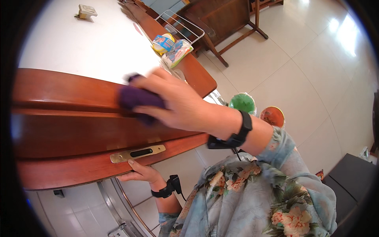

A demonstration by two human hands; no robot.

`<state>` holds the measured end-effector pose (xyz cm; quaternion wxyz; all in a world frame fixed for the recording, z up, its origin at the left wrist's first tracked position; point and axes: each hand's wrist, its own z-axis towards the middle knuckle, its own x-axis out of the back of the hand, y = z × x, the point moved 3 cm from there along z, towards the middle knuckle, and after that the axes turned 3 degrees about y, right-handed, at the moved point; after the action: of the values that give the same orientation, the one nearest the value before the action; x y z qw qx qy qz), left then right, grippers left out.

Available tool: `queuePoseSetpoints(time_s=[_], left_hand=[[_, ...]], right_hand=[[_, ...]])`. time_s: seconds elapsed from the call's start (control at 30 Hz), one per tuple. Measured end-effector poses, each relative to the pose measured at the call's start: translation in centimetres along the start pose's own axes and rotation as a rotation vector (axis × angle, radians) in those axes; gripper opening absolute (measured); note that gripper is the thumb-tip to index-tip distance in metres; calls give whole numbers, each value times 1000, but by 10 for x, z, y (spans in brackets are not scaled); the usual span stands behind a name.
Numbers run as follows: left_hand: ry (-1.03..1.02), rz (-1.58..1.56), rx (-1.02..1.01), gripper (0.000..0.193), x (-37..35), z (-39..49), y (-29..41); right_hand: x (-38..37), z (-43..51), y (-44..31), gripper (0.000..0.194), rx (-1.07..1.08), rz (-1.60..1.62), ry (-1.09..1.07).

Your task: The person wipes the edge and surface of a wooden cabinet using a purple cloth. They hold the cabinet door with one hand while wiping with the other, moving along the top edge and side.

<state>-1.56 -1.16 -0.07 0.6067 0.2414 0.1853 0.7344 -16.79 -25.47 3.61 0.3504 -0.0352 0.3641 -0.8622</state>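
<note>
A bunched purple cloth (140, 99) is in my right hand (177, 100), blurred, over the raised moulding of a reddish-brown wooden panel (68, 133). The cloth seems to touch the wood, with part of it hidden by my fingers. My left hand (142, 173) holds the panel's near edge, its thumb on top beside an oblong brass plate (137, 153) with a dark slot and its fingers partly hidden underneath. Beyond the panel's far edge lies a bright white surface (88, 50).
On a wooden ledge (198, 74) lie a yellow-rimmed round container (163, 43) and a plastic packet (179, 53). A small pale block (86, 11) stands on the white surface. Green (242, 103) and red (272, 116) round containers are beyond my right forearm. Metal rails (124, 204) run below the panel.
</note>
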Motion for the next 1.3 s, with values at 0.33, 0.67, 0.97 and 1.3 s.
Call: queuePoseSetpoints(time_s=[0.33,0.67,0.97,1.3], left_hand=[[41,-107,53,64,-4,1,-2],[30,-159,1,64,-6,1,-2],[46,-170,64,65,-9,-3,3],[28,-147,-8,62,-4,0,-3]], right_hand=[[-7,-5,48,27,-224,-11,-39],[12,-67,70,28,-443,-171,-48],[6,-54,54,32,-300,19,-83],[22,-62,46,29,-394,-120,-177]])
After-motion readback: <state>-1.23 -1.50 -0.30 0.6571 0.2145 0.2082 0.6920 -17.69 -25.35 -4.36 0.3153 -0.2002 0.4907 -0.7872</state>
